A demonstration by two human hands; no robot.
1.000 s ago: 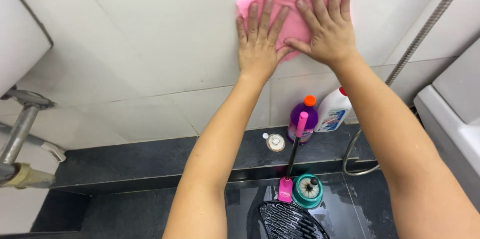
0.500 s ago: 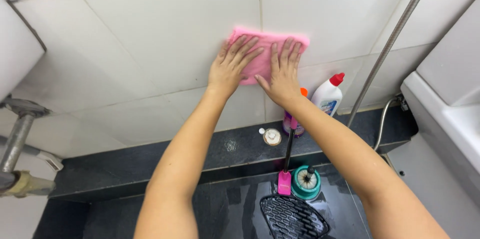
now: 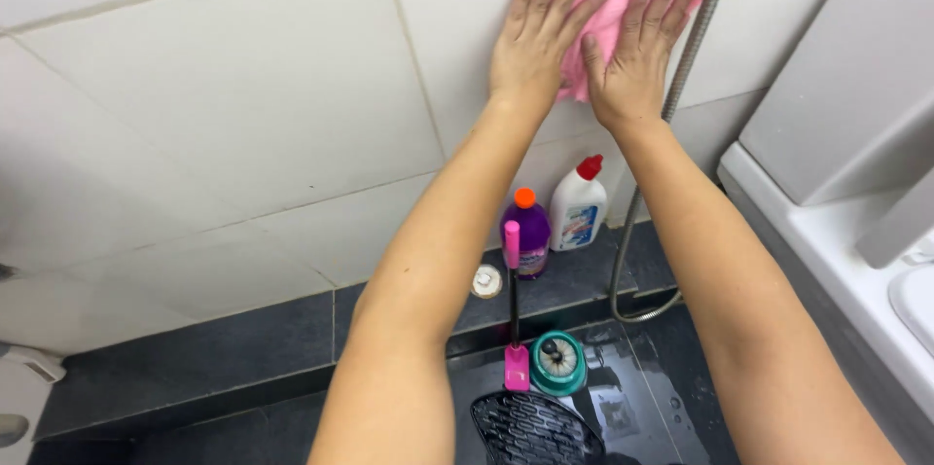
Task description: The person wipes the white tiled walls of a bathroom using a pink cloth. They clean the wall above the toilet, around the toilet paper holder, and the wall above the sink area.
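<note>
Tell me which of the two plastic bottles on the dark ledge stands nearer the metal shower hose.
The white plastic bottle with the red cap; the purple bottle with the orange cap stands farther left.

Bright, even indoor light fills the view, with no harsh shadows. Soft glare shows on the white wall tiles [image 3: 243, 105] left of the hands and on the wet dark floor [image 3: 642, 397] below them. Wide-angle bending curves the edges; fingers look slightly blurred.
</note>
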